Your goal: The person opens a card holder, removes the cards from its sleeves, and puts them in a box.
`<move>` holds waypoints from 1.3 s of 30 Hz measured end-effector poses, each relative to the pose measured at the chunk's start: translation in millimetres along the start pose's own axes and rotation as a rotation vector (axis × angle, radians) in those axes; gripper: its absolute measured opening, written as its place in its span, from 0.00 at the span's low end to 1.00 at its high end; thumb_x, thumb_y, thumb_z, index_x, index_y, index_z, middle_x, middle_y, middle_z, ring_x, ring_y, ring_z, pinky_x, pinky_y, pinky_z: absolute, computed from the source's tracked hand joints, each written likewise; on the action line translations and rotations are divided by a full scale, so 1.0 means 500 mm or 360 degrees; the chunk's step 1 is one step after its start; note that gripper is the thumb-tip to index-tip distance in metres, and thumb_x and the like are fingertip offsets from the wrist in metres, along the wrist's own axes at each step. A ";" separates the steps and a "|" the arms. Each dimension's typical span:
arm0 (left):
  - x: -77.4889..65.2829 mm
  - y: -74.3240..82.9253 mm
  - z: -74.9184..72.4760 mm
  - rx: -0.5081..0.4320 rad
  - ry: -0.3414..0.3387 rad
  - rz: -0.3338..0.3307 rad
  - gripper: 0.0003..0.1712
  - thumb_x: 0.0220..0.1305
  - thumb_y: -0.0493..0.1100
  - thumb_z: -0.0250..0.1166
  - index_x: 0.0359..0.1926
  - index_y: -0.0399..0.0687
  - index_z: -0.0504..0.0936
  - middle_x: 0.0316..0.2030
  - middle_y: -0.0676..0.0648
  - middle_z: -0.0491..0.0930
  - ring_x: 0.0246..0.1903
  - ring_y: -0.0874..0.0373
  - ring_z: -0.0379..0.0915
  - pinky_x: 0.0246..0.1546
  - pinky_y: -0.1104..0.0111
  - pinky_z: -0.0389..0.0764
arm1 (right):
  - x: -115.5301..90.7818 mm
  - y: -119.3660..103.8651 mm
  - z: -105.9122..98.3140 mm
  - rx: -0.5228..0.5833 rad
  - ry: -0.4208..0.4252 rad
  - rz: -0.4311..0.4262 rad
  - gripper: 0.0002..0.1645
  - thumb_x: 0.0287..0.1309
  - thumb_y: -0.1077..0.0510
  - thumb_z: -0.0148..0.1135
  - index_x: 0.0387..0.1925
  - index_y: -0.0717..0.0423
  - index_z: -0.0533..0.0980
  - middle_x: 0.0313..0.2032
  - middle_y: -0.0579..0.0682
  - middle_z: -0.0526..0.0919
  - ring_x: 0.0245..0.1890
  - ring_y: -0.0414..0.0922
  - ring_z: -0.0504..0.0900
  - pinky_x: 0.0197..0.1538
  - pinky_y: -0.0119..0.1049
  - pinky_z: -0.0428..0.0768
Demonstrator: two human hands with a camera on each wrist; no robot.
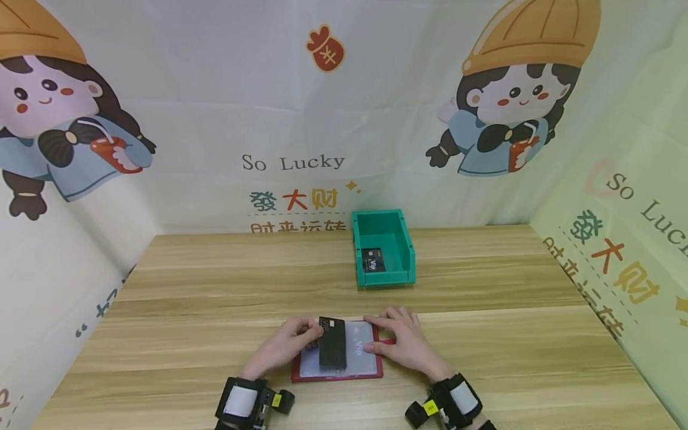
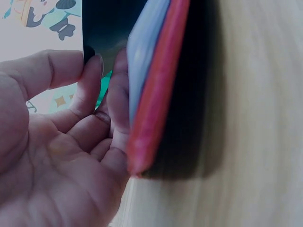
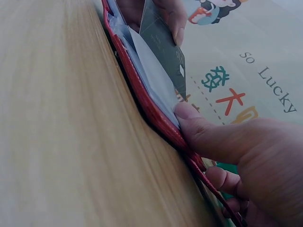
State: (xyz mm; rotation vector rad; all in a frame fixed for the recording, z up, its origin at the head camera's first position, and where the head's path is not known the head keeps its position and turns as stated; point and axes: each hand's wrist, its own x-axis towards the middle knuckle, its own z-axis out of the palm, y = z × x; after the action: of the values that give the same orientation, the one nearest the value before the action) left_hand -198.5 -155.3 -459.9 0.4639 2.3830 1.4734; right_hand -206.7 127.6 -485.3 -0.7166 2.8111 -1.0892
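Observation:
Between thumb and fingers of my left hand (image 1: 290, 343) is a black VIP card (image 1: 333, 349), pinched near its upper left corner. The card stands over the left part of an open red card holder (image 1: 337, 377) with clear plastic sleeves (image 1: 360, 346). From the right wrist view, the card (image 3: 163, 49) is tilted above those sleeves. My right hand (image 1: 405, 340) grips the holder's right side. Its thumb (image 3: 194, 123) presses the sleeves, while the other fingers lie at the red cover and strap (image 3: 208, 184). The left wrist view shows the holder's red edge (image 2: 158, 94) beside the left fingers.
Behind the holder, a green bin (image 1: 400, 260) stands on the wooden table (image 1: 215, 286), near its back edge. Inside it leans another black VIP card (image 1: 373, 260). A printed cloth (image 1: 398, 119) with cartoon figures hangs behind and along the sides.

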 end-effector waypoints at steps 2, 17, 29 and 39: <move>0.000 -0.001 -0.001 -0.0019 0.0007 -0.0005 0.14 0.78 0.40 0.57 0.38 0.33 0.80 0.33 0.49 0.77 0.34 0.61 0.70 0.36 0.72 0.71 | 0.000 0.000 -0.001 0.0011 -0.0009 0.0009 0.32 0.58 0.47 0.78 0.62 0.54 0.83 0.42 0.43 0.76 0.49 0.45 0.66 0.51 0.42 0.57; -0.001 0.003 0.009 -0.0157 -0.0019 -0.0038 0.15 0.81 0.40 0.55 0.42 0.29 0.78 0.34 0.47 0.78 0.33 0.61 0.68 0.35 0.72 0.69 | -0.005 0.004 0.001 0.0025 0.0002 0.0012 0.30 0.58 0.47 0.78 0.60 0.51 0.83 0.41 0.41 0.76 0.48 0.43 0.67 0.53 0.43 0.61; 0.006 0.036 0.046 -0.0247 0.0137 -0.0213 0.16 0.79 0.41 0.59 0.44 0.27 0.81 0.37 0.50 0.77 0.40 0.58 0.66 0.43 0.65 0.66 | -0.004 -0.007 0.013 0.0345 0.0262 0.0045 0.10 0.73 0.53 0.64 0.34 0.46 0.87 0.34 0.38 0.80 0.40 0.37 0.73 0.52 0.43 0.59; 0.006 0.055 0.065 -0.0131 0.0216 -0.0231 0.14 0.77 0.44 0.62 0.41 0.35 0.83 0.38 0.47 0.79 0.39 0.57 0.69 0.42 0.64 0.66 | 0.002 -0.023 0.013 0.0309 0.0178 0.0077 0.12 0.68 0.49 0.69 0.31 0.49 0.88 0.31 0.40 0.84 0.37 0.37 0.73 0.48 0.43 0.53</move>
State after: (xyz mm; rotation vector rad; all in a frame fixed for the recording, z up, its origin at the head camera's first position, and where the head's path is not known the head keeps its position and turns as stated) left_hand -184.8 -116.5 -449.3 0.1725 2.3893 1.5744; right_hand -201.6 115.4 -482.4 -0.5838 2.7424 -1.4103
